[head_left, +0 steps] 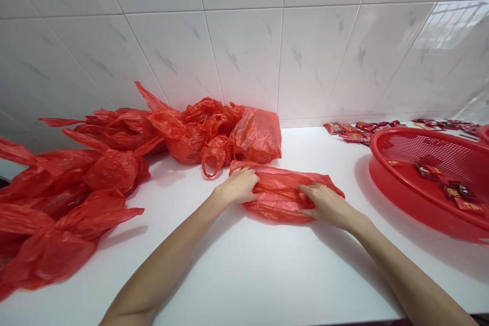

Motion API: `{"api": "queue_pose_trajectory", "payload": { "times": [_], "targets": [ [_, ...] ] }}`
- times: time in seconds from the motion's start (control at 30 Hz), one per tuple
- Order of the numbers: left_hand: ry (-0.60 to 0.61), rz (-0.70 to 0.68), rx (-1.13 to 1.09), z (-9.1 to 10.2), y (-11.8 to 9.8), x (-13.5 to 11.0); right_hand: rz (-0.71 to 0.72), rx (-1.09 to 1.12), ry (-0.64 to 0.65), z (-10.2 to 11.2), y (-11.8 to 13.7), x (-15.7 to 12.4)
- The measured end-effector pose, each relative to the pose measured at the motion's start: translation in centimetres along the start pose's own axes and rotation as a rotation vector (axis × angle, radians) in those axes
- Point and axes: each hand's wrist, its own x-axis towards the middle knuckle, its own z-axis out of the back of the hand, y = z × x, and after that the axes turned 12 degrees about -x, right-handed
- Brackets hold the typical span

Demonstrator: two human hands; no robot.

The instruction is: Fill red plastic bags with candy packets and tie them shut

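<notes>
In front of me a red plastic bag (282, 196) lies on its side on the white table, thin and crumpled. My left hand (240, 186) grips the bag's left end, its fingers curled into the film. At the other end, my right hand (326, 204) holds the plastic between thumb and fingers, with some fingertips hidden in the folds. What the bag contains, if anything, cannot be seen. Just behind it stands a bundle of red plastic bags (255, 135), close to my left hand.
Several tied, filled red bags (46, 244) cover the table's left side. On the right, a red perforated basket (393, 183) holds a few small wrapped packets (464, 205). More red packets (353, 136) lie behind it near the tiled wall (244, 56). The white tabletop (237, 275) extends toward me.
</notes>
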Motion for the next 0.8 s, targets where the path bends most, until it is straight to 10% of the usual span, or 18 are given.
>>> {"api": "queue_pose_trajectory", "payload": {
  "times": [0.43,0.8],
  "targets": [
    [-0.041,-0.172,-0.087,-0.3,-0.9,-0.2,-0.029,0.014,-0.109,0.3,-0.2,-1.0],
    [0.104,-0.001,-0.131,-0.6,-0.7,-0.5,-0.109,0.071,0.017,-0.3,-0.9,-0.4]
  ]
}}
